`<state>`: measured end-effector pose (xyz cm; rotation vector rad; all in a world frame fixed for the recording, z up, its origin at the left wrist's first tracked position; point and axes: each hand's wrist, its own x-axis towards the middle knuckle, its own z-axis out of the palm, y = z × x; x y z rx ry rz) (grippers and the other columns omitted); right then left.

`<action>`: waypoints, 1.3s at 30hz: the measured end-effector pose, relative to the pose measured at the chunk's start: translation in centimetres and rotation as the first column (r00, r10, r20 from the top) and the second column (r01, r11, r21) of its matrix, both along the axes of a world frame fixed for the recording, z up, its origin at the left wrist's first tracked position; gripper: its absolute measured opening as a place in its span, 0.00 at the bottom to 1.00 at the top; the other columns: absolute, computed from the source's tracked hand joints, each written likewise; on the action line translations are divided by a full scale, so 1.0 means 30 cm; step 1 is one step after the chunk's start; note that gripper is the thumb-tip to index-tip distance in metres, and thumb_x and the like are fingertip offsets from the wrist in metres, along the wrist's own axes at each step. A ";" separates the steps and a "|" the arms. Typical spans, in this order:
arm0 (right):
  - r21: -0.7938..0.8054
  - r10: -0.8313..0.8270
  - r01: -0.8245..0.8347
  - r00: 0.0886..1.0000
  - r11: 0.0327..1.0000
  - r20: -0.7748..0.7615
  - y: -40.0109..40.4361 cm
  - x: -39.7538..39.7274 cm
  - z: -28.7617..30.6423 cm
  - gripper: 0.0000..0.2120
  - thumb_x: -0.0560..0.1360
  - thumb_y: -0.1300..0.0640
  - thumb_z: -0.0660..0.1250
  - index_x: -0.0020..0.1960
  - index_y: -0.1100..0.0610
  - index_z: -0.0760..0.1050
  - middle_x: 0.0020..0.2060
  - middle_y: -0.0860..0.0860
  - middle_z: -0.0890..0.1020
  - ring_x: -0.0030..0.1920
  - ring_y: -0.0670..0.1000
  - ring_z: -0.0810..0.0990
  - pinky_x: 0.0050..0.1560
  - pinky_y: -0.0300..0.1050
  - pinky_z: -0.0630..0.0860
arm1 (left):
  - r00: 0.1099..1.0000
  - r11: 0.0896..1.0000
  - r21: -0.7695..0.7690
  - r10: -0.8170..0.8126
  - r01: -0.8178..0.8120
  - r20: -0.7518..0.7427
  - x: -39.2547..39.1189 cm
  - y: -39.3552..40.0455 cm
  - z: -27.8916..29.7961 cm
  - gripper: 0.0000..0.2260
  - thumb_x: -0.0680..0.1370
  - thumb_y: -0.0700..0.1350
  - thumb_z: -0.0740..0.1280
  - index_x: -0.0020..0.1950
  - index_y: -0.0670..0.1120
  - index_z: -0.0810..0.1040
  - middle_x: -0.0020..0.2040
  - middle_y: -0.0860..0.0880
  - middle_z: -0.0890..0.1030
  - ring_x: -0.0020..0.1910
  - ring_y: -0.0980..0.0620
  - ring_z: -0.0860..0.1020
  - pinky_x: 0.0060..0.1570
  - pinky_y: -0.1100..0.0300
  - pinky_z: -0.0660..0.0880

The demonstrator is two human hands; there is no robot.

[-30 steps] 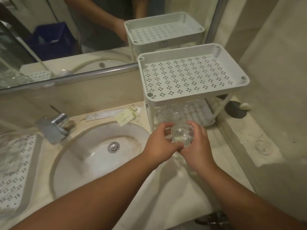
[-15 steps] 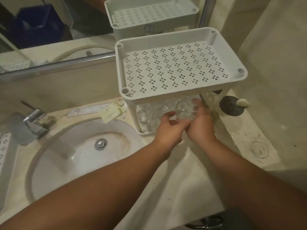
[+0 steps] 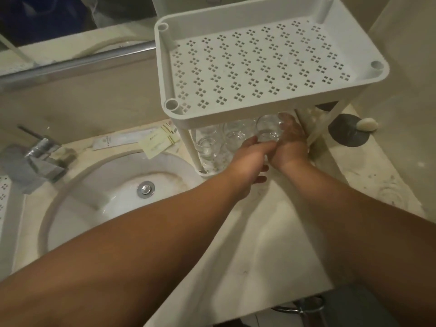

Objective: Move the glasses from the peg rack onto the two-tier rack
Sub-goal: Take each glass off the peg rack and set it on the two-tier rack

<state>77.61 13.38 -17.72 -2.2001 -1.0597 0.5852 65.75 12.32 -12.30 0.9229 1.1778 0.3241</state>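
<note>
Clear glass is what I have between both hands: one tumbler [image 3: 269, 131] stands upright, mouth up, its long axis vertical, on the lower tier just right of the frame's centre. My right hand [image 3: 291, 143] cups its right side with the fingers curled round the wall; my left hand [image 3: 250, 159] reaches in from the lower left, thumb and forefinger pinching the near side of the same glass. Both hands are narrow, closed on it.

To the left of the held glass I count two more glasses [image 3: 232, 135] on that tier, also upright with mouths up, standing side by side, the leftmost against the front left leg. That makes three tumblers that I can tell; farther back under the shelf it is too dim to count.

Above them the two-tier rack [image 3: 236, 115] fills the upper right of the frame, one white perforated top shelf with four corner sockets, nothing on it.

On the counter [image 3: 247, 244], left of the rack, lie two sachets [image 3: 158, 141], one long and white, one pale yellow. The round basin [image 3: 113, 185] with its single drain sits at centre left, one chrome tap [image 3: 37, 159] at the left edge. At right, one dark round dish [image 3: 346, 135] carries one pale soap [image 3: 366, 125]. A mirror [image 3: 70, 20] spans the upper left.
</note>
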 end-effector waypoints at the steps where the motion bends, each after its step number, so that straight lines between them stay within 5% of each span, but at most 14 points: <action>1: 0.001 0.002 -0.002 1.000 1.000 0.011 0.002 -0.001 -0.005 0.32 0.73 0.59 0.72 0.74 0.52 0.63 0.69 0.54 0.71 0.68 0.52 0.72 0.66 0.40 0.68 | 1.000 1.000 -0.008 -0.002 0.002 0.000 0.001 0.002 -0.005 0.31 0.77 0.50 0.68 0.79 0.54 0.62 0.54 0.55 0.76 0.57 0.45 0.80 0.58 0.48 0.78; 5: 0.000 0.017 -0.017 1.000 1.000 0.003 0.012 0.000 -0.022 0.30 0.75 0.59 0.69 0.75 0.53 0.62 0.70 0.54 0.70 0.69 0.53 0.70 0.66 0.39 0.64 | 1.000 0.999 -0.034 0.008 -0.009 -0.027 -0.002 0.008 -0.021 0.05 0.76 0.51 0.69 0.48 0.58 0.74 0.49 0.56 0.77 0.60 0.42 0.79 0.58 0.46 0.78; 7: 0.015 0.031 -0.031 0.999 0.999 -0.041 0.019 0.001 -0.032 0.27 0.77 0.63 0.64 0.75 0.56 0.62 0.71 0.56 0.69 0.70 0.54 0.69 0.67 0.39 0.64 | 1.000 0.999 -0.036 -0.002 0.001 -0.024 -0.002 0.008 -0.026 0.05 0.78 0.50 0.67 0.44 0.58 0.72 0.48 0.56 0.76 0.58 0.42 0.79 0.58 0.46 0.78; 9: 0.014 0.048 -0.048 0.999 0.999 -0.017 0.023 0.007 -0.045 0.24 0.79 0.64 0.61 0.74 0.57 0.63 0.70 0.56 0.69 0.69 0.54 0.69 0.60 0.31 0.65 | 1.000 1.000 -0.021 -0.011 0.011 -0.029 0.000 0.010 -0.043 0.02 0.78 0.50 0.66 0.50 0.57 0.75 0.49 0.55 0.77 0.54 0.44 0.79 0.57 0.47 0.78; 12: 0.017 0.017 -0.016 0.999 1.000 -0.048 0.025 0.013 -0.060 0.21 0.81 0.64 0.59 0.73 0.57 0.64 0.70 0.56 0.70 0.69 0.53 0.70 0.49 0.20 0.60 | 0.998 0.999 -0.011 -0.053 0.053 -0.020 0.005 0.013 -0.057 0.19 0.77 0.50 0.66 0.68 0.52 0.73 0.54 0.53 0.77 0.52 0.45 0.78 0.51 0.50 0.78; 17: 0.032 -0.024 0.029 0.990 0.999 -0.136 0.036 0.013 -0.061 0.27 0.78 0.64 0.66 0.75 0.55 0.63 0.70 0.55 0.70 0.69 0.51 0.70 0.50 0.20 0.58 | 0.998 0.998 0.012 -0.062 0.063 -0.028 0.003 0.014 -0.057 0.20 0.78 0.49 0.65 0.69 0.53 0.71 0.55 0.53 0.77 0.52 0.45 0.79 0.53 0.49 0.78; 20: 0.006 0.007 -0.007 0.996 1.000 -0.091 0.043 0.004 -0.051 0.35 0.73 0.58 0.74 0.76 0.57 0.61 0.71 0.56 0.69 0.71 0.53 0.69 0.67 0.34 0.63 | 0.997 0.997 0.011 -0.070 0.071 -0.039 -0.004 0.013 -0.056 0.19 0.77 0.48 0.66 0.68 0.51 0.73 0.54 0.52 0.78 0.49 0.46 0.78 0.50 0.51 0.76; 23: 0.021 0.016 -0.015 0.997 1.000 -0.074 0.047 0.001 -0.056 0.40 0.69 0.56 0.77 0.75 0.58 0.61 0.71 0.57 0.69 0.71 0.54 0.68 0.70 0.44 0.63 | 0.997 0.998 0.001 -0.065 0.066 -0.049 -0.013 0.013 -0.058 0.11 0.76 0.47 0.66 0.58 0.52 0.77 0.51 0.52 0.78 0.48 0.46 0.77 0.48 0.52 0.75; 29: 0.068 0.000 0.007 0.995 0.998 -0.101 0.055 0.005 -0.093 0.42 0.67 0.55 0.79 0.75 0.55 0.62 0.70 0.55 0.70 0.69 0.54 0.70 0.69 0.46 0.67 | 0.998 0.999 -0.029 -0.017 0.016 -0.056 -0.026 0.009 -0.055 0.18 0.78 0.50 0.67 0.67 0.61 0.71 0.52 0.57 0.76 0.58 0.43 0.80 0.56 0.48 0.77; 32: 0.086 -0.019 0.030 0.992 0.996 -0.124 0.063 0.002 -0.105 0.42 0.66 0.55 0.80 0.74 0.54 0.62 0.69 0.56 0.71 0.69 0.53 0.71 0.69 0.47 0.68 | 0.998 1.000 -0.022 -0.012 0.010 -0.063 -0.028 0.007 -0.057 0.27 0.78 0.51 0.67 0.76 0.59 0.64 0.52 0.57 0.76 0.58 0.43 0.79 0.58 0.47 0.77; 39: 0.045 0.006 -0.003 0.997 0.999 -0.071 0.084 0.015 -0.100 0.42 0.68 0.52 0.78 0.76 0.50 0.59 0.69 0.53 0.72 0.68 0.53 0.72 0.67 0.43 0.68 | 0.998 1.000 -0.015 0.002 -0.003 -0.064 -0.029 0.005 -0.062 0.29 0.79 0.51 0.67 0.79 0.57 0.62 0.60 0.50 0.75 0.58 0.44 0.79 0.60 0.45 0.77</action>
